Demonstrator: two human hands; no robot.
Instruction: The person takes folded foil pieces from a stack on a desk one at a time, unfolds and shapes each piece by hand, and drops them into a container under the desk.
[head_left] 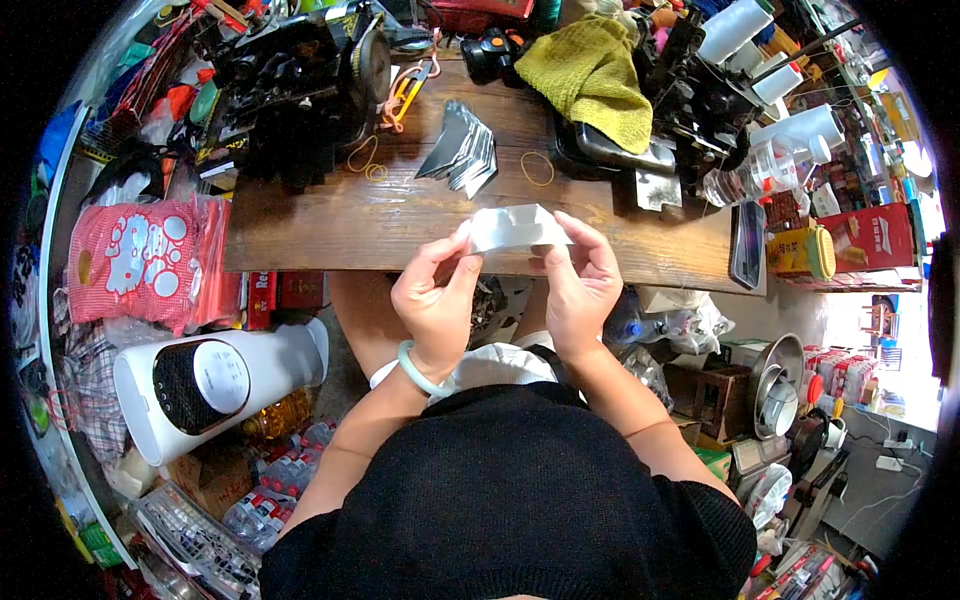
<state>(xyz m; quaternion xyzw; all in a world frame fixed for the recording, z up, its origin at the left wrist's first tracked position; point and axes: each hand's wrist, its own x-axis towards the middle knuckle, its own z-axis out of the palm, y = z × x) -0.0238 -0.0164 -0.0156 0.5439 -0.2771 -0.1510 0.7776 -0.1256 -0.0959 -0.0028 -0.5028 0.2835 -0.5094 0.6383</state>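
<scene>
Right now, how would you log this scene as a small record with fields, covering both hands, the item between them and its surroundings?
Left hand: pinches the left end of a silvery piece
Left wrist: pale bracelet
Right hand: pinches the right end
Item position: near the front edge of the wooden table
Beyond item: fanned silvery stack on the tabletop
Farther right: yellow-green cloth
Left of table: red-and-white package, white appliance

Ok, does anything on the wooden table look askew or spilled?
I see no spill on the wooden table. The silver sheets look slightly askew: they lie fanned out with their edges out of line, rather than squared into a neat stack.
</scene>
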